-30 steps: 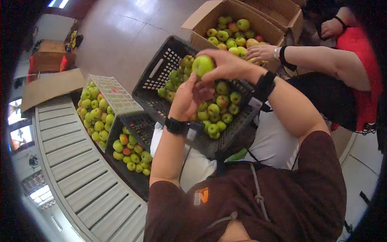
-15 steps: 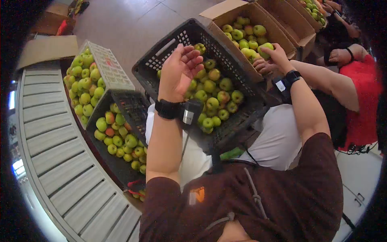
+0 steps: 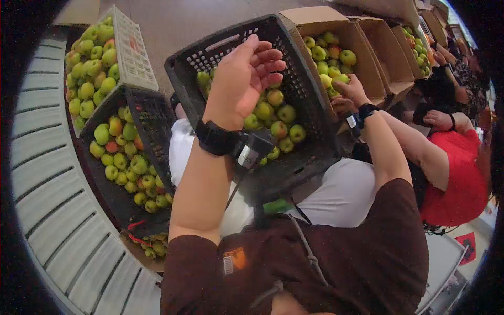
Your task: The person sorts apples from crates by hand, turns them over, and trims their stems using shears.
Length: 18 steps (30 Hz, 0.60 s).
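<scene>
My left hand (image 3: 245, 79) is open, palm turned inward and fingers slightly curled, above a black plastic crate (image 3: 307, 157). It holds nothing and hides some of the green apples (image 3: 278, 128) in the crate. At the near edge of a cardboard box (image 3: 370, 79), the fingers of my right hand (image 3: 357, 90) are closed on a green apple (image 3: 341, 79). Several green apples with reddish patches (image 3: 347, 57) lie in that box. Another person's hand (image 3: 344, 106) is just below my right hand; I cannot tell whether it touches anything.
At the left, a white crate (image 3: 137, 52) and a black crate (image 3: 149, 131) hold many apples, beside a slatted conveyor (image 3: 47, 152). More cardboard boxes (image 3: 386, 47) stand at the upper right. A person in red (image 3: 454, 178) sits close on my right.
The view has shifted. My left hand reaches farther over the black crate, still open. My right hand keeps its apple, which has moved slightly left relative to the box.
</scene>
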Each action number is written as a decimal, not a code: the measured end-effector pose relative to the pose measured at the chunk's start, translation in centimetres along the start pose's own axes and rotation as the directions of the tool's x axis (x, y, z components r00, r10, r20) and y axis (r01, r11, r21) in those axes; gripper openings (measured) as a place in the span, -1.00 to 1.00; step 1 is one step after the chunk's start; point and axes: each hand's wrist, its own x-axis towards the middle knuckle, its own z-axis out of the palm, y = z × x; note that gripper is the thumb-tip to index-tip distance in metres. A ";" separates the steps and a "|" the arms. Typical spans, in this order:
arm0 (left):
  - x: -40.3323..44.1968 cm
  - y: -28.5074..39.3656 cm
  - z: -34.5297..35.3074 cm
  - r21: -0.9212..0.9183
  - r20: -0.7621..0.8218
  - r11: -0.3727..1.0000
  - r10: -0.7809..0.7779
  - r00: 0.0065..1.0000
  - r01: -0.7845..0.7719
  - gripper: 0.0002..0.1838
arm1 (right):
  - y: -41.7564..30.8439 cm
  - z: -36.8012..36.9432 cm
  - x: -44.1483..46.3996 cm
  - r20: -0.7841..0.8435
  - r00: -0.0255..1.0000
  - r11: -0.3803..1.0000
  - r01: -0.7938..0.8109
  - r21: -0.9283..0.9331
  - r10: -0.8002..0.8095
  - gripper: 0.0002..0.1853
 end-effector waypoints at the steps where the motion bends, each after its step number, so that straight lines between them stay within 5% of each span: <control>1: 0.1 0.0 0.0 -0.006 0.000 1.000 0.001 1.000 -0.001 -0.70 | -0.8 0.1 -0.4 0.032 0.999 0.997 0.011 -0.072 -0.009 -0.40; 7: 0.8 -0.8 0.7 -0.026 -0.032 1.000 0.011 0.999 -0.011 -0.72 | -1.1 0.7 0.9 0.299 0.904 0.671 0.428 -0.605 -0.306 -0.40; 10: 1.0 -1.2 0.9 -0.032 -0.031 0.999 0.001 1.000 -0.002 -0.72 | 0.0 1.5 1.4 0.450 0.865 0.602 0.484 -0.635 -0.221 -0.48; 18: 0.8 -1.1 1.0 0.029 -0.031 1.000 -0.010 0.999 0.010 -0.68 | 2.7 3.2 0.6 0.382 0.903 0.761 0.386 -0.521 -0.196 -0.54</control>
